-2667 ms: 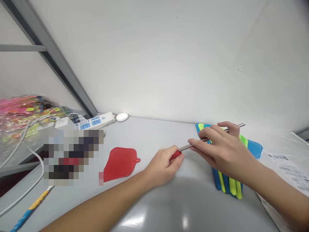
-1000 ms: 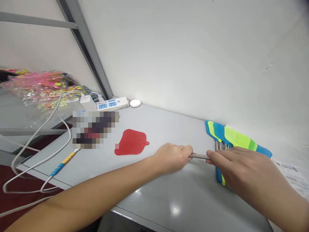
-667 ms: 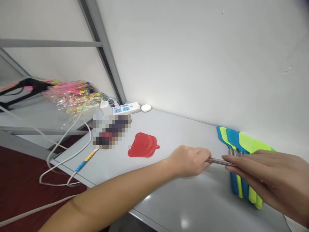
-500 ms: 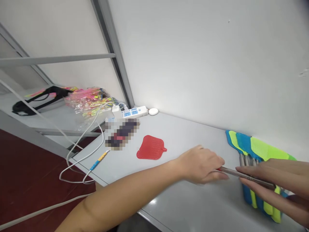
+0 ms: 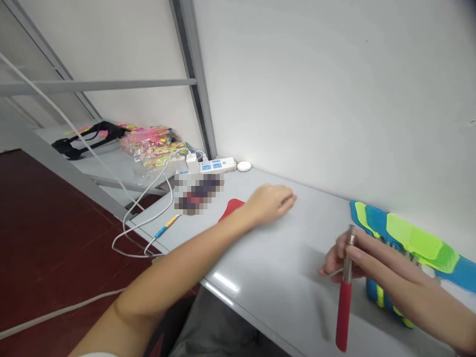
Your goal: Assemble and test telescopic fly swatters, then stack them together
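My right hand (image 5: 359, 253) pinches a telescopic metal rod (image 5: 347, 263) near its top end. The rod stands almost upright over the grey table (image 5: 282, 258), with its red handle (image 5: 342, 312) hanging down. My left hand (image 5: 269, 201) holds nothing; its fingers are loosely stretched out above the table, just right of the red fly-swatter head (image 5: 229, 208), which my wrist partly hides. A fanned stack of blue and green swatters (image 5: 409, 238) lies behind my right hand against the wall.
A white power strip (image 5: 217, 165) and a small white oval object (image 5: 244, 166) sit at the table's back corner. White cables (image 5: 148, 238) trail off the left edge. A bag of colourful items (image 5: 156, 144) lies on a lower shelf by a metal post (image 5: 193, 74).
My left hand let go of the rod's red handle and moved left toward the red swatter head. My right hand swung the rod from lying level to upright. The view turned left.
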`<action>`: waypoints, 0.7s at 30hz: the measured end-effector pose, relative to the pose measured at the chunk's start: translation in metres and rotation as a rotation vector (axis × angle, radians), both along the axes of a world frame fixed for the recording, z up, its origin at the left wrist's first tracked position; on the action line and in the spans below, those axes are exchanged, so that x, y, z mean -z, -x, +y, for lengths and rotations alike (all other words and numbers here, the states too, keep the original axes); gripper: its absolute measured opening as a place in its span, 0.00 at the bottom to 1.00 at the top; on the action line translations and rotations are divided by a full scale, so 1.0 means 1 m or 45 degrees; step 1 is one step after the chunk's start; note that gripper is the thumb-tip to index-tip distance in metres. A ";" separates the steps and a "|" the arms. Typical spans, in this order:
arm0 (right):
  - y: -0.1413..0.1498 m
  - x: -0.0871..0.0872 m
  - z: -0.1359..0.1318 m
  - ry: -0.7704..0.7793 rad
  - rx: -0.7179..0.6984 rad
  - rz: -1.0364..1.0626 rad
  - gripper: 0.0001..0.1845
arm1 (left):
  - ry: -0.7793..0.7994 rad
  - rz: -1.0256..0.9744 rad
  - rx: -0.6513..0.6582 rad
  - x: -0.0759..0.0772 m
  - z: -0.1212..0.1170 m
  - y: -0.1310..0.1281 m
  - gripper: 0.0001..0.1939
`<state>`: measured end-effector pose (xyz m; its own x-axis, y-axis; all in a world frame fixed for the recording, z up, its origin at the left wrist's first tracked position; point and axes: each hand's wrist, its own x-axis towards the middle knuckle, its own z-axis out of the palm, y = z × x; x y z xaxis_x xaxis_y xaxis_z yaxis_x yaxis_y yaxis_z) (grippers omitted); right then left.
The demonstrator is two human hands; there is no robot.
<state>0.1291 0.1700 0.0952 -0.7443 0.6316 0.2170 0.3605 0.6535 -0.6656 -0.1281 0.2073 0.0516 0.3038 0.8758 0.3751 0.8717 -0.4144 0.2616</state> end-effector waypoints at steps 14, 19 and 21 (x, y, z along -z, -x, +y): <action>0.018 0.048 0.008 2.191 0.100 0.393 0.07 | 0.154 -0.068 -0.181 0.044 -0.039 0.066 0.15; 0.021 0.060 0.009 2.193 0.047 0.302 0.10 | 0.241 -0.115 0.070 0.040 -0.005 0.017 0.22; 0.022 0.066 0.011 2.179 0.024 0.281 0.10 | 0.303 -0.153 0.157 0.037 0.010 -0.003 0.26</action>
<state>0.1076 0.1808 0.0297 -0.7857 0.2438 -0.5686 0.1725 -0.7963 -0.5797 -0.1248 0.2169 0.0143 0.3795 0.9027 0.2030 0.7755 -0.4300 0.4624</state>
